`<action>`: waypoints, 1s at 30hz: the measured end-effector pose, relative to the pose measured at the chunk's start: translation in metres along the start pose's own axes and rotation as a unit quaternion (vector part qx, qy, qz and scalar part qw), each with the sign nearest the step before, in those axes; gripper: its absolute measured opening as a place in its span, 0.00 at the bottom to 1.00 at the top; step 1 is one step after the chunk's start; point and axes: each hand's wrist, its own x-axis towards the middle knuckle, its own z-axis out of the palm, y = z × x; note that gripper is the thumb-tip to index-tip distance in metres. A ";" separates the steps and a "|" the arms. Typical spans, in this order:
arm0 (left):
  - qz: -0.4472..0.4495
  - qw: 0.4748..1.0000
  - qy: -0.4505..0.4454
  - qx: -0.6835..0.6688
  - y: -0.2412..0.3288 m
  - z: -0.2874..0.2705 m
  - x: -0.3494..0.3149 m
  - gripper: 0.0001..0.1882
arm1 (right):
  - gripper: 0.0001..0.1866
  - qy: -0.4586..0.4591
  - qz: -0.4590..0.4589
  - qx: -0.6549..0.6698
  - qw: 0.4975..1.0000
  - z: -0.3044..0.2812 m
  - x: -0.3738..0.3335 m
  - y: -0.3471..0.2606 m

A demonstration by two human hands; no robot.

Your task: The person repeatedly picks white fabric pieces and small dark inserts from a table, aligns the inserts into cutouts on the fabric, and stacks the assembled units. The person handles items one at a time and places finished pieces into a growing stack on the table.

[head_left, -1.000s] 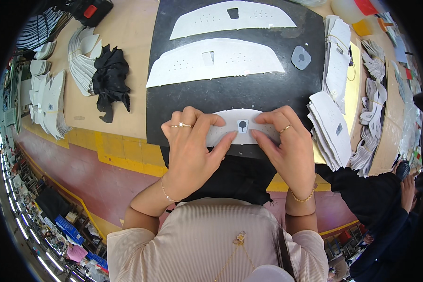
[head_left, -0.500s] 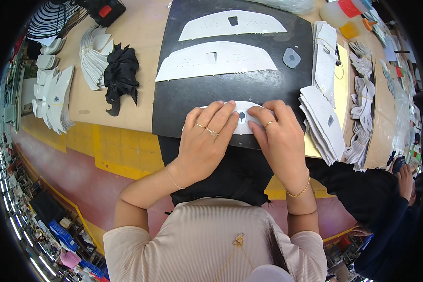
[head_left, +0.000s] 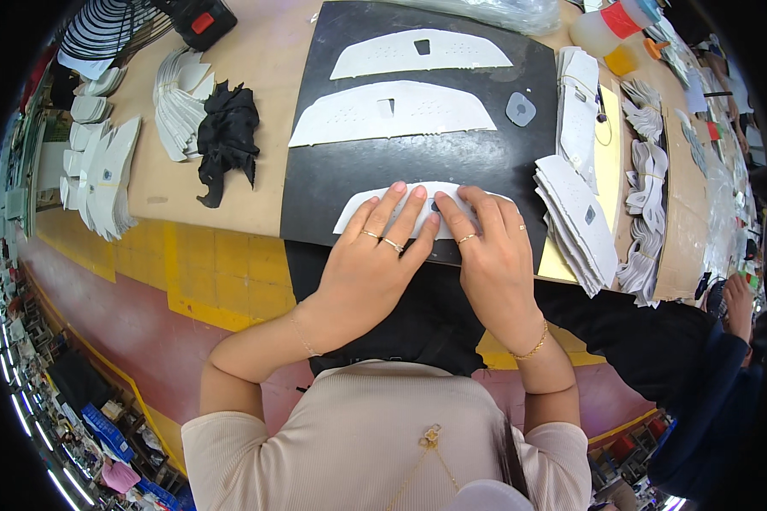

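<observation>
A white, curved flat panel (head_left: 348,215) lies near the front edge of a black work mat (head_left: 341,183), mostly covered by my hands. My left hand (head_left: 373,264) rests over its left half, fingers apart and pressing down. On the right half lies my right hand (head_left: 496,260), its fingers stretched out flat. Between the hands, a small dark patch on the panel is partly hidden. Farther up the mat are two similar white panels, the nearer (head_left: 443,111) and the farther (head_left: 469,53), each with a small cut-out. A small grey rounded piece (head_left: 521,109) sits to their right.
At right are stacked white panels (head_left: 571,196), bundled white strips (head_left: 646,183), cardboard (head_left: 677,238) and a bottle with a red band (head_left: 601,32). A black cloth (head_left: 227,136) and white bundles (head_left: 177,115) lie left. A co-worker's hand (head_left: 738,305) shows far right.
My right hand's fingers have gone from bent and drawn together to stretched flat over the panel. The dark patch is now more covered. The view has shifted slightly.
</observation>
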 end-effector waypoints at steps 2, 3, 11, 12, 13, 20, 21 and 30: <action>0.005 1.000 -0.009 -0.026 -0.003 -0.002 -0.002 0.27 | 0.25 -0.008 0.004 0.012 1.000 0.000 -0.001 0.001; 0.005 0.999 -0.010 -0.031 -0.004 -0.001 -0.003 0.28 | 0.26 -0.016 0.006 0.023 1.000 -0.002 -0.001 0.003; -0.008 0.998 -0.037 -0.041 -0.003 -0.007 -0.002 0.27 | 0.24 -0.015 -0.021 -0.003 1.000 -0.001 -0.022 0.003; -0.004 0.998 -0.042 -0.043 -0.005 -0.008 -0.002 0.28 | 0.24 -0.012 -0.022 -0.003 1.000 0.000 -0.022 0.003; 0.000 0.998 -0.046 -0.044 -0.006 -0.009 -0.003 0.29 | 0.24 -0.009 -0.023 -0.003 1.000 0.000 -0.021 0.004; -0.012 0.995 -0.069 -0.069 -0.004 -0.006 -0.011 0.35 | 0.26 0.002 0.021 0.004 1.000 -0.001 0.002 0.011; -0.022 0.992 -0.069 -0.107 -0.007 -0.009 -0.011 0.34 | 0.27 -0.003 0.021 -0.005 1.000 0.003 0.001 0.013; -0.117 0.967 0.178 -0.138 -0.052 -0.007 0.028 0.29 | 0.26 0.011 0.060 0.072 0.996 0.004 0.005 0.011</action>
